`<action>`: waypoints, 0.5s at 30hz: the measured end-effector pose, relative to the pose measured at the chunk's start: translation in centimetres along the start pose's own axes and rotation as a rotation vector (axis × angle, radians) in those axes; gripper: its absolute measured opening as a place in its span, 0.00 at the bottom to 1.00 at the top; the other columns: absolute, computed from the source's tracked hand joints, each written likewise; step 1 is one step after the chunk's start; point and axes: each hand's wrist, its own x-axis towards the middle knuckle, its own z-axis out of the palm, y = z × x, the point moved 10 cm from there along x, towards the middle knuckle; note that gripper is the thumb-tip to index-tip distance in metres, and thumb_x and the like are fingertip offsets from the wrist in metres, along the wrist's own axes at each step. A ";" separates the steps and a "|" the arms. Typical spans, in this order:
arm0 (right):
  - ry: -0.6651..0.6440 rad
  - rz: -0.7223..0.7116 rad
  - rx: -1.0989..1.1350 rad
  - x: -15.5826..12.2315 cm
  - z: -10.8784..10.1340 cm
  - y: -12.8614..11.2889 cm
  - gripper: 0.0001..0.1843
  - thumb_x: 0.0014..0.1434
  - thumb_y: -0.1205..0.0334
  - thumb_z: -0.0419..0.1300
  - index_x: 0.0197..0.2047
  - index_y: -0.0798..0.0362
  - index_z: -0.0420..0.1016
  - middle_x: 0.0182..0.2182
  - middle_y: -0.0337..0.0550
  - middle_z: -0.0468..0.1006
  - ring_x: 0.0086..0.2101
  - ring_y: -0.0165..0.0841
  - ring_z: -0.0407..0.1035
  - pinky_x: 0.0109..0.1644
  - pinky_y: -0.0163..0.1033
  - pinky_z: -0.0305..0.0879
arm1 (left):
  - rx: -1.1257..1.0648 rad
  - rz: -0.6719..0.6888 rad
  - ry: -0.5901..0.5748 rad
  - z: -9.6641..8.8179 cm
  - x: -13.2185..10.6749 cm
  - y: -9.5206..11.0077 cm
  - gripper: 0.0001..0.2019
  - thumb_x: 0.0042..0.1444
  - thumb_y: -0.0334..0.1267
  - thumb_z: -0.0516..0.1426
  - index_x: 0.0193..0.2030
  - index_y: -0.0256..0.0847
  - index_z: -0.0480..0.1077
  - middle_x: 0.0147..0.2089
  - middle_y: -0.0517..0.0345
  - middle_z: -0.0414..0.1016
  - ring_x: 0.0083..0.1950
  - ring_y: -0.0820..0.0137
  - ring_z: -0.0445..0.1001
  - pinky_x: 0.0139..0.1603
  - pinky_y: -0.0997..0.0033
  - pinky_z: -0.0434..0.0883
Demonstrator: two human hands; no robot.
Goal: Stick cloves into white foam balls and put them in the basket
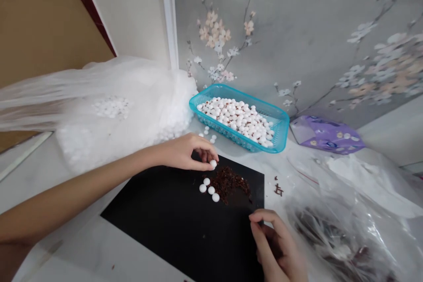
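My left hand (190, 152) is closed, pinching a small white ball (213, 164) between thumb and fingertips over the far edge of a black sheet (172, 216). Just below it lie several loose white balls (211, 190), beside a pile of small dark reddish-brown pieces (228, 185). Over the sheet's right edge, my right hand (276, 244) has its thumb and index fingertips brought close together; whatever they hold, if anything, is too small to make out. Its other fingers are curled and partly hidden.
A turquoise basket (280, 130) of white balls with brown bits stands behind the sheet. A large clear bag of white balls (132, 114) sits left. On the right are a purple packet (327, 134) and a plastic bag (343, 233) with dark contents. A floral panel (291, 31) rises behind.
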 end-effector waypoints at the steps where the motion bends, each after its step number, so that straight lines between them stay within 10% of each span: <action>1: 0.004 -0.001 -0.002 0.0 0.0 0.0 0.13 0.54 0.49 0.57 0.34 0.50 0.71 0.15 0.32 0.58 0.16 0.26 0.49 0.16 0.32 0.45 | 0.005 0.001 -0.002 0.0 0.0 0.0 0.08 0.52 0.35 0.60 0.38 0.35 0.74 0.34 0.54 0.75 0.32 0.75 0.73 0.36 0.76 0.72; 15: -0.013 0.029 -0.005 0.0 0.1 0.1 0.11 0.54 0.50 0.58 0.34 0.49 0.70 0.16 0.32 0.59 0.17 0.26 0.50 0.17 0.32 0.46 | 0.216 0.178 0.238 -3.4 0.6 2.4 0.07 0.51 0.38 0.61 0.30 0.35 0.72 0.29 0.57 0.74 0.29 0.76 0.72 0.34 0.78 0.70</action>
